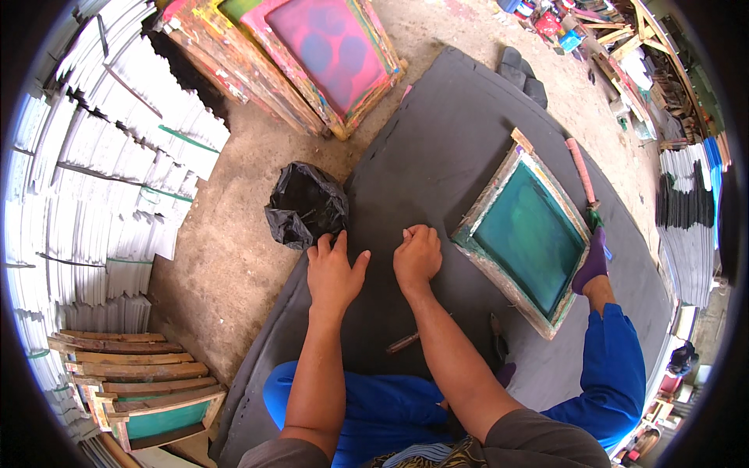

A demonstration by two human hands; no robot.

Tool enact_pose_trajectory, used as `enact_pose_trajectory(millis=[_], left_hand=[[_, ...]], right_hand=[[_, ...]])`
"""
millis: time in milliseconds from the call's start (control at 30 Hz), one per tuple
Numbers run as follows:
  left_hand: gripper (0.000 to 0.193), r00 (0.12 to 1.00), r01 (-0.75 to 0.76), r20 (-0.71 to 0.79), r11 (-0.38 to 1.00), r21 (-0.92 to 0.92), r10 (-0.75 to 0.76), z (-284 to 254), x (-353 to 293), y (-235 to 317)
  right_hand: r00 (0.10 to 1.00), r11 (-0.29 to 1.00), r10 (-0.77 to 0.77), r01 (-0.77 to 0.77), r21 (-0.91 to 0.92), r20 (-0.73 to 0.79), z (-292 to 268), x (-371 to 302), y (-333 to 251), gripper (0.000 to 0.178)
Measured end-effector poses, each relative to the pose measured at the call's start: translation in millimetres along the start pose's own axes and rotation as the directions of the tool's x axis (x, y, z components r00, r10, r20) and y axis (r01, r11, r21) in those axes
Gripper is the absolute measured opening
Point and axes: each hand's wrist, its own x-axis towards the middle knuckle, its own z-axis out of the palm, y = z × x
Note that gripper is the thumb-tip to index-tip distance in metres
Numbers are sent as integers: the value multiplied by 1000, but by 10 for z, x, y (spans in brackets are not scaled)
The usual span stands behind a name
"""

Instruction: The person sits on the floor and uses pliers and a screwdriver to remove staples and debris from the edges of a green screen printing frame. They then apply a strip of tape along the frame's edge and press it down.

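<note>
My left hand (334, 273) reaches to the near rim of a crumpled black plastic bag (292, 195), its fingers stretched and the thumb held apart. The fingertips are at the bag's edge; whether they touch it I cannot tell. To its right, my right hand (417, 257) is closed above the dark mat (406, 171), and anything inside it is hidden. A wooden frame (538, 234) with green mesh lies right of that hand. Beyond the frame is a tool with a pink-wrapped handle (580, 171), near my foot in a purple sock (594, 261).
A small slim tool (402, 343) and pliers (498, 339) lie by my right forearm. Paint-stained frames (335, 62) lean at the far side. White stacked sheets (117, 179) line the left, above wooden frames (140, 374). Dark sandals (523, 76) sit past the mat.
</note>
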Motion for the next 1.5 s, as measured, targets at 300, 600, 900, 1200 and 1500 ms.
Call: enact_pose_trajectory(millis=[300, 600, 900, 1200, 1500], left_hand=[[64, 999, -26, -39, 1000, 2, 26, 39, 1, -54], [54, 999, -36, 6, 998, -57, 37, -2, 7, -106], [54, 999, -43, -24, 996, -75, 41, 18, 9, -126], [62, 999, -38, -29, 999, 3, 38, 19, -1, -54], [61, 1000, 0, 15, 1000, -12, 0, 17, 22, -50]], right_hand=[[977, 904, 10, -100, 415, 214, -145, 204, -61, 15], [810, 739, -510, 239, 630, 291, 26, 425, -1088, 14], [841, 712, -513, 303, 633, 174, -86, 376, -891, 11], [790, 755, -613, 577, 312, 21, -422, 357, 482, 19], [803, 744, -589, 584, 326, -95, -153, 383, 562, 20]])
